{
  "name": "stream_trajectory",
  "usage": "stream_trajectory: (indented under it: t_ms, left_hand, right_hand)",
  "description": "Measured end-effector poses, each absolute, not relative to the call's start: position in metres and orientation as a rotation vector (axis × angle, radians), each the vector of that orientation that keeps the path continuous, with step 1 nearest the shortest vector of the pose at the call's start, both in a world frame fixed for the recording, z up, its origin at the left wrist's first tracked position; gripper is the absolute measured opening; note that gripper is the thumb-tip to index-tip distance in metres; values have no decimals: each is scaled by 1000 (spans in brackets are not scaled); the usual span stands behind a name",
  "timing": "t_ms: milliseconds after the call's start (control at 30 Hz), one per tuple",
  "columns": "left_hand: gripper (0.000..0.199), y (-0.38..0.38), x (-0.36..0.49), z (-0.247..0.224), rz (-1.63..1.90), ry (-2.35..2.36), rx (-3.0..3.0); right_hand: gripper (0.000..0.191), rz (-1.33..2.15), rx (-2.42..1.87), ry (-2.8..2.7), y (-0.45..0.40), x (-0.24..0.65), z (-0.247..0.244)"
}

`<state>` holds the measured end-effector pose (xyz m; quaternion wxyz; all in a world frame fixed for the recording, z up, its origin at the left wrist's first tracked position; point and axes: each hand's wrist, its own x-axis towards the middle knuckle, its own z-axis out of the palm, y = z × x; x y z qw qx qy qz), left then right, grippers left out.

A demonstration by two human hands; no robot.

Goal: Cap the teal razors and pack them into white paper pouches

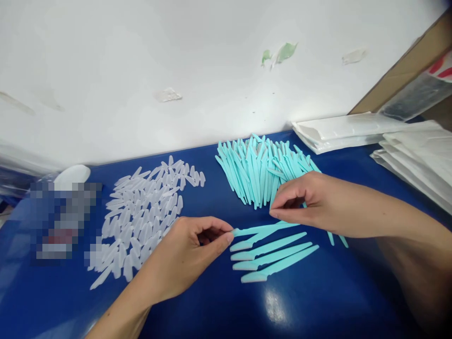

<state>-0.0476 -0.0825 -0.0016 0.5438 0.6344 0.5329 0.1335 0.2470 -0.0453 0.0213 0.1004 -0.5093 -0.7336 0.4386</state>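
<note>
Presently we list: our left hand [183,256], fingertips pinched on the capped end of a teal plastic razor [263,229]; our right hand [303,200], pinching its slim handle. Four capped razors [273,256] lie just below, on the glossy blue table [318,301]. Heaps: translucent caps [144,214], uncapped razors [257,169]. No legible writing.
</note>
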Motion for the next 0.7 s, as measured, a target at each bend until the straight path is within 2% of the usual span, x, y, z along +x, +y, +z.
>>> stream_trajectory:
  t_ms: [200,300,533,700]
  left_hand:
    - [21,-88,-39,-4,398,1331,1820]
    - [22,-91,-36,-10,355,1337,1979]
    - [27,-94,-33,-22,513,1152,2289]
    - [28,-96,-34,-21,386,1057,2293]
  right_hand:
    - [38,846,-1794,-1998,-33,259,23]
    - [35,741,-1877,-1934,-28,261,23]
    - [28,523,-2019,-1998,-21,263,13]
    - [44,512,-2109,-2092,-21,272,13]
